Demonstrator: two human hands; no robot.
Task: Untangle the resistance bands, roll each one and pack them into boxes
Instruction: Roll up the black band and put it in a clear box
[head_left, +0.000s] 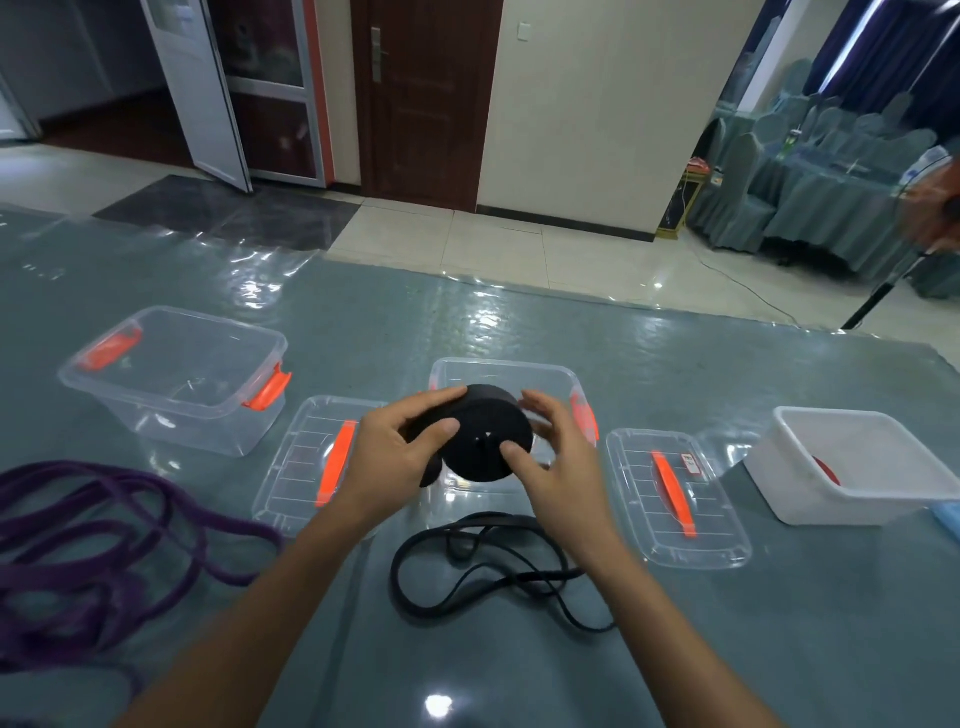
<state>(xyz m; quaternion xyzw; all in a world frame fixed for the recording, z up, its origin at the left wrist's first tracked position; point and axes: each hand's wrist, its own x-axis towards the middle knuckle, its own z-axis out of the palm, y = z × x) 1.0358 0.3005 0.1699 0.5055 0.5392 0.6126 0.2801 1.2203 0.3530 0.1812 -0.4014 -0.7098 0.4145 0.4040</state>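
A tightly rolled black band (485, 434) is held up between both hands, just in front of a clear box (498, 370) with orange latches. My left hand (395, 457) grips the roll's left side, thumb on its face. My right hand (550, 457) holds the right side, thumb pressed on the face and fingers spread behind. A thinner black band (483, 566) lies looped on the table below my hands. A tangle of purple bands (104, 535) covers the left of the table.
A second clear box (176, 379) stands at the left. Two clear lids with orange handles, the left lid (306, 462) and the right lid (675, 499), lie flat beside the middle box. A white tub (852, 467) with something red inside sits at the right.
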